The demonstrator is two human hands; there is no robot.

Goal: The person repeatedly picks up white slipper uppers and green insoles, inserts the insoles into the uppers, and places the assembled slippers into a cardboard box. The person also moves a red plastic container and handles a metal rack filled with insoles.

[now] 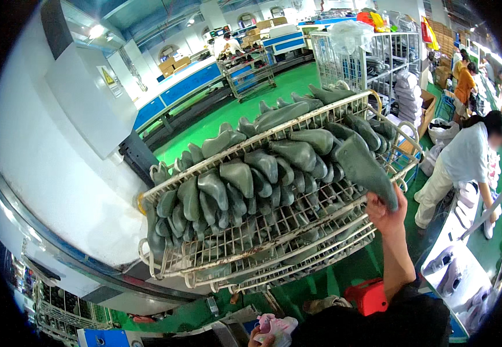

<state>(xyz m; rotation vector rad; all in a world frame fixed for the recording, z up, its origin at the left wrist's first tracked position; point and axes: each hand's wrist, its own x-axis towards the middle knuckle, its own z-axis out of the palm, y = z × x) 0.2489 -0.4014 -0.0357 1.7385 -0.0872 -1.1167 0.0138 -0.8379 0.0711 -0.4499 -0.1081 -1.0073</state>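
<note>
My right hand [387,211] grips a dark grey-green shoe last [362,165] by one end, at the right end of a wire rack. The last slants up and left over other lasts. Many similar shoe lasts [240,178] lie in rows on the upper shelf of the cream metal rack [228,254]. At the lower edge, my left hand [255,338] shows only a few fingers, closed on a pink and white shoe [275,328]. My body hides most of that hand.
A white machine [48,162] stands left of the rack. A red container [366,296] sits below my right forearm. At right, a person in a light shirt [465,156] leans over a bench with shoes [456,277]. A wire cage trolley [372,66] stands behind.
</note>
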